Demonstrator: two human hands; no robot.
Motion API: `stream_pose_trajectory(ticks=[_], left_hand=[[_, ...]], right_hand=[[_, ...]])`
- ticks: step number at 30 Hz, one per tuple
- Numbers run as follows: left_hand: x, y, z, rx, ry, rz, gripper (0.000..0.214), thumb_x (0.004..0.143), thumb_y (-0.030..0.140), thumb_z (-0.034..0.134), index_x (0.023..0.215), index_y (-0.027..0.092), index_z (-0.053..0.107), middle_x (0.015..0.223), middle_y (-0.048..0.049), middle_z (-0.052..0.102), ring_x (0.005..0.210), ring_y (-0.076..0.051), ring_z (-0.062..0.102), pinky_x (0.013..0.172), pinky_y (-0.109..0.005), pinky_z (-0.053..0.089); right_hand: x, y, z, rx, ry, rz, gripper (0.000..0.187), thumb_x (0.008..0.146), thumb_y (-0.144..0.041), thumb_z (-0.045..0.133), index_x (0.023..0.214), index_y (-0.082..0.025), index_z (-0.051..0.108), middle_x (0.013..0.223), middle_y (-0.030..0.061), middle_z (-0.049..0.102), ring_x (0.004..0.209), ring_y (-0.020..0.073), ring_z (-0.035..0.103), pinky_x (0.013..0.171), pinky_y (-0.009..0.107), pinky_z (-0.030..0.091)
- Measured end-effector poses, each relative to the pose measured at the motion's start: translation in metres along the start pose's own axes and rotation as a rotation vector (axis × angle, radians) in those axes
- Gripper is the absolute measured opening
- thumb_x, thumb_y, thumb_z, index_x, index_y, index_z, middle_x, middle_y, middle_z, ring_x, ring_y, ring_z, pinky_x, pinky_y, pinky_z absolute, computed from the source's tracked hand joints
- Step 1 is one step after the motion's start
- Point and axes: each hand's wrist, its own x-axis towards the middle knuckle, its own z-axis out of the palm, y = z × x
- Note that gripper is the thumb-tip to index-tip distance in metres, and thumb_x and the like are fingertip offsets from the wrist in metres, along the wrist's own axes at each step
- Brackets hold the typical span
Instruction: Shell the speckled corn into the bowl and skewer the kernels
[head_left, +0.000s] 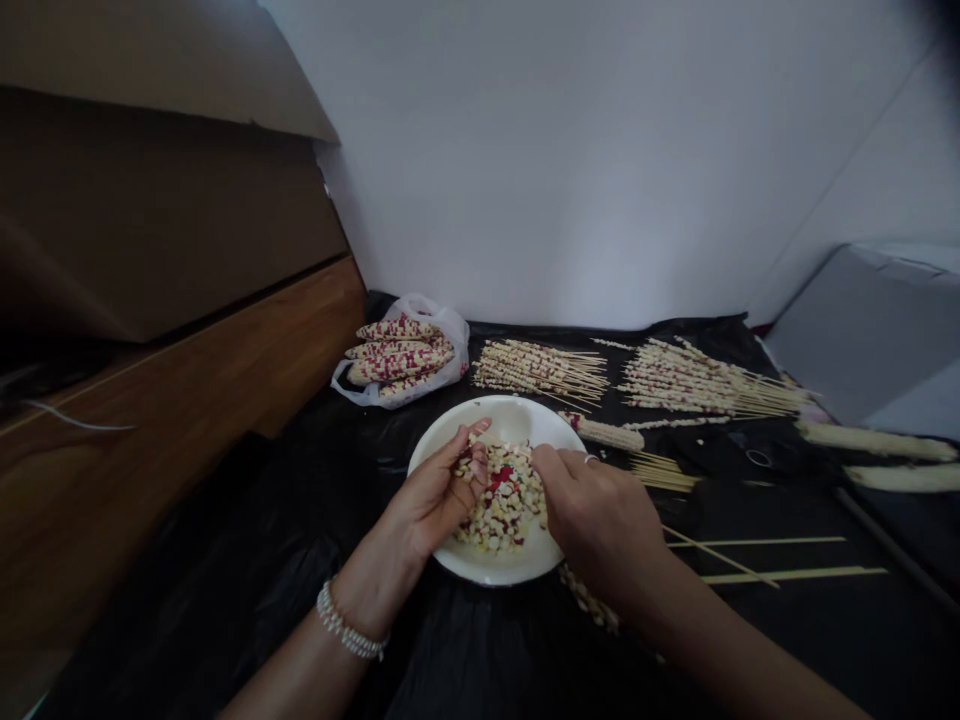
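Note:
A white bowl holds loose corn kernels, mostly cream with some dark red ones. Over its left side is my left hand, palm turned up and fingers curled, with a few kernels appearing to sit among them. My right hand is closed above the bowl's right side, thumb and fingers pinched together near the kernels. What lies in that pinch is too small to make out. Below my right wrist, a strand of threaded kernels shows partly beside the bowl.
Behind the bowl are a plastic bag of speckled corn cobs and two piles of kernel-threaded sticks. A partly stripped cob, bare sticks and pale cobs lie rightward on black plastic. A cardboard box stands left.

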Motion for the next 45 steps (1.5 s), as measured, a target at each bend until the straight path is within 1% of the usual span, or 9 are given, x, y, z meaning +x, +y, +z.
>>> stream_pose_trajectory(ticks=[3,7,12,17,24,30,35,40,45], left_hand=[[0.0009,-0.0002,0.0025,0.008,0.069,0.038,0.023,0.091,0.009,0.049,0.110,0.006,0.063,0.079,-0.0084,0.067,0.067,-0.010,0.065,0.064,-0.018,0.057],[0.0018,-0.0021,0.0029,0.004,0.081,0.067,0.027,0.087,0.000,0.050,0.110,0.006,0.064,0.084,-0.0096,0.069,0.070,-0.010,0.067,0.068,-0.017,0.057],[0.0026,-0.0030,0.0010,0.008,0.072,0.071,0.021,0.087,0.005,0.054,0.105,0.008,0.066,0.091,-0.0106,0.071,0.073,-0.012,0.069,0.068,-0.019,0.058],[0.0036,-0.0026,0.0010,0.005,0.113,0.087,0.015,0.089,0.011,0.055,0.097,0.009,0.067,0.094,-0.0114,0.072,0.082,-0.016,0.071,0.074,-0.024,0.060],[0.0014,-0.0037,0.0042,0.000,0.079,0.076,0.019,0.088,0.011,0.057,0.104,0.009,0.067,0.103,-0.0125,0.072,0.097,-0.020,0.069,0.078,-0.026,0.060],[0.0013,-0.0039,0.0045,0.005,0.096,0.086,0.024,0.086,0.010,0.060,0.109,0.009,0.066,0.107,-0.0135,0.071,0.101,-0.021,0.068,0.080,-0.025,0.059],[0.0016,-0.0034,0.0024,-0.023,0.077,0.076,0.028,0.087,0.010,0.059,0.114,0.008,0.063,0.103,-0.0128,0.072,0.099,-0.021,0.069,0.080,-0.026,0.059],[0.0005,-0.0035,0.0047,-0.012,0.090,0.082,0.026,0.086,0.010,0.059,0.112,0.009,0.064,0.103,-0.0129,0.072,0.099,-0.021,0.069,0.079,-0.025,0.060],[0.0003,-0.0035,0.0040,-0.006,0.080,0.081,0.021,0.086,0.010,0.059,0.106,0.010,0.066,0.105,-0.0118,0.071,0.100,-0.020,0.068,0.080,-0.025,0.059]], right_hand=[[0.0000,0.0003,0.0007,0.000,0.001,0.001,0.018,0.079,-0.004,0.044,0.080,-0.020,0.053,0.063,0.0003,0.058,0.051,0.0150,0.052,0.050,0.030,0.024],[0.0002,0.0010,0.0005,0.008,0.024,-0.013,0.018,0.079,-0.005,0.042,0.079,-0.020,0.053,0.061,0.0001,0.057,0.050,0.0142,0.051,0.050,0.030,0.023],[0.0002,0.0006,-0.0001,0.004,0.014,-0.002,0.018,0.079,-0.005,0.043,0.080,-0.020,0.052,0.061,0.0001,0.058,0.049,0.0136,0.051,0.050,0.029,0.023],[-0.0001,0.0003,0.0000,-0.001,-0.040,0.004,0.017,0.076,-0.004,0.047,0.080,-0.020,0.052,0.063,0.0001,0.060,0.050,0.0145,0.054,0.049,0.029,0.023],[-0.0014,-0.0008,0.0004,0.010,-0.047,-0.006,0.016,0.075,-0.006,0.049,0.083,-0.018,0.054,0.064,0.0008,0.061,0.050,0.0151,0.056,0.048,0.029,0.022],[-0.0007,-0.0014,-0.0003,-0.009,-0.067,0.009,0.019,0.075,-0.003,0.047,0.081,-0.020,0.054,0.064,0.0000,0.061,0.051,0.0149,0.055,0.050,0.029,0.023],[-0.0004,-0.0010,-0.0005,0.006,-0.035,0.001,0.020,0.075,-0.002,0.046,0.082,-0.019,0.054,0.064,0.0005,0.061,0.052,0.0162,0.057,0.049,0.030,0.024],[-0.0010,-0.0006,0.0011,0.023,-0.028,0.000,0.017,0.075,-0.004,0.046,0.079,-0.019,0.053,0.063,0.0009,0.060,0.051,0.0169,0.057,0.048,0.030,0.024],[-0.0007,-0.0007,0.0007,0.033,-0.033,-0.008,0.018,0.075,-0.004,0.046,0.083,-0.019,0.055,0.064,0.0012,0.061,0.051,0.0172,0.057,0.048,0.030,0.023]])
